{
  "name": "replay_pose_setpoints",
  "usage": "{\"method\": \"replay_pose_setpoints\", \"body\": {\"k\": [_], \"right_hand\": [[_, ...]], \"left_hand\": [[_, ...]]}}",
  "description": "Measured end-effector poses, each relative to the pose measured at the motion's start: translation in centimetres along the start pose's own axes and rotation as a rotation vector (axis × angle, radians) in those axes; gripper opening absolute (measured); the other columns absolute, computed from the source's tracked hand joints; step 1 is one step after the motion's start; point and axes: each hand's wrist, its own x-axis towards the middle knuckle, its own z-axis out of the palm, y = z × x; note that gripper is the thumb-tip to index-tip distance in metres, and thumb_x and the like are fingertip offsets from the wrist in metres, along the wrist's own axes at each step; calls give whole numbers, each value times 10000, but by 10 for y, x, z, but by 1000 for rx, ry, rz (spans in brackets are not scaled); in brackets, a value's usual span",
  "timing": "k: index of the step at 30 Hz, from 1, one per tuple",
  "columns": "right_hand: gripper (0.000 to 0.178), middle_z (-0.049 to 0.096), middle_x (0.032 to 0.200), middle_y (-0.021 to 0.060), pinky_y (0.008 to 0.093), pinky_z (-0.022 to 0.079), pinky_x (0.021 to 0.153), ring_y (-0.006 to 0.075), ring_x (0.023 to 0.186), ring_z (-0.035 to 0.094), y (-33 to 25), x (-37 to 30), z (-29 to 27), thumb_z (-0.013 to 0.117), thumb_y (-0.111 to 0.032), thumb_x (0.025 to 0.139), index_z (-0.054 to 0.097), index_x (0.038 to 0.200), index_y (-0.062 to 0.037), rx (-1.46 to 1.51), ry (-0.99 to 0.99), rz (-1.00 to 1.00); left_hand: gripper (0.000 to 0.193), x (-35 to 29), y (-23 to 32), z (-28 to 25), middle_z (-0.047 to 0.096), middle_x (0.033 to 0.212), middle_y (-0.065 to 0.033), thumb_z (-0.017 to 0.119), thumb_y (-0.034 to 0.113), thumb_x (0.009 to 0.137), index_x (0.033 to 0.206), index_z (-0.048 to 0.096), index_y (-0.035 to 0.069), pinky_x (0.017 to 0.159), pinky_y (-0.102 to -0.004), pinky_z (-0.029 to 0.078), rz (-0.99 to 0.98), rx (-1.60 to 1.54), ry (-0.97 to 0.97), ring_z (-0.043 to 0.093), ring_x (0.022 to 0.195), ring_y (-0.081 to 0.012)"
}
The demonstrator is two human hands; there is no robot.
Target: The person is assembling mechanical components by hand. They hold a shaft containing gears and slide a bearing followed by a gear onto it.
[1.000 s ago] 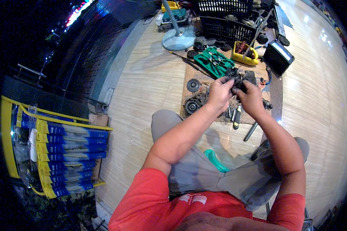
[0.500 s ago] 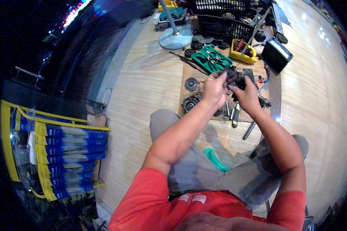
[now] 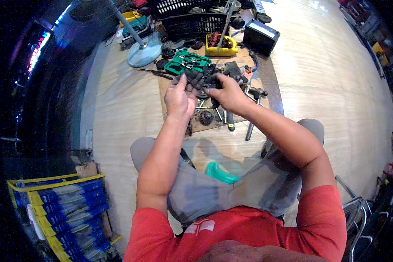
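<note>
**Dark part (image 3: 211, 81) in hand, loose pieces about: work looks partway through**

Nearest, well short of the cardboard (image 3: 198, 126), sits a curved green thing (image 3: 222, 173) whose use I cannot tell. At the cardboard's near edge are a yellow-and-black handle (image 3: 231, 123) and a round toothed piece (image 3: 206, 117), standing free of any assembly. A hammer (image 3: 258, 93) lies toward its right side.

Above the cardboard's middle, the left hand (image 3: 180, 99) is turned palm up, its blackened fingers loosely curled beside the dark part; whether they grip it I cannot tell. The right hand (image 3: 231, 96) pinches that part between thumb and fingers. Its exact shape is lost among the fingers and dark clutter.

Toward the cardboard's far left lies a green tool tray (image 3: 174, 65), open, with tools in it. At the far edge stands a yellow tub (image 3: 220, 51) holding reddish pieces; past the far right corner, a black box (image 3: 261, 37); beyond, black crates (image 3: 190, 27).

My judgement: some pieces are already separate, and the part in hand is being dealt with now. No finished assembly shows, so work seems left; how much, I cannot tell.
</note>
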Motion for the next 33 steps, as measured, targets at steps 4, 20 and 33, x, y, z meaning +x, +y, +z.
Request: {"method": "replay_pose_setpoints", "body": {"k": [4, 20, 33], "right_hand": [[239, 657, 821, 74, 292, 472, 667, 111, 707, 555, -13, -11, -3, 670, -124, 817, 623, 997, 26, -14, -103, 124], [241, 633, 765, 190, 374, 474, 664, 267, 673, 614, 3, 20, -37, 701, -178, 754, 656, 939, -30, -403, -458, -176], [260, 626, 807, 228, 472, 469, 744, 399, 829, 604, -2, 19, -36, 672, -257, 770, 646, 818, -3, -647, -244, -177]], "left_hand": [[140, 2, 5, 2, 640, 988, -168, 454, 107, 961, 993, 546, 6, 858, -455, 530, 26, -2, -28, 647, 915, -300], [183, -14, 24, 13, 663, 899, -174, 459, 96, 942, 998, 579, -31, 728, -415, 564, -371, 297, -281, 670, 810, -283], [211, -14, -4, 3, 685, 852, -104, 567, 112, 879, 979, 659, -50, 699, -290, 486, -179, 1341, -325, 629, 743, -149]]}}
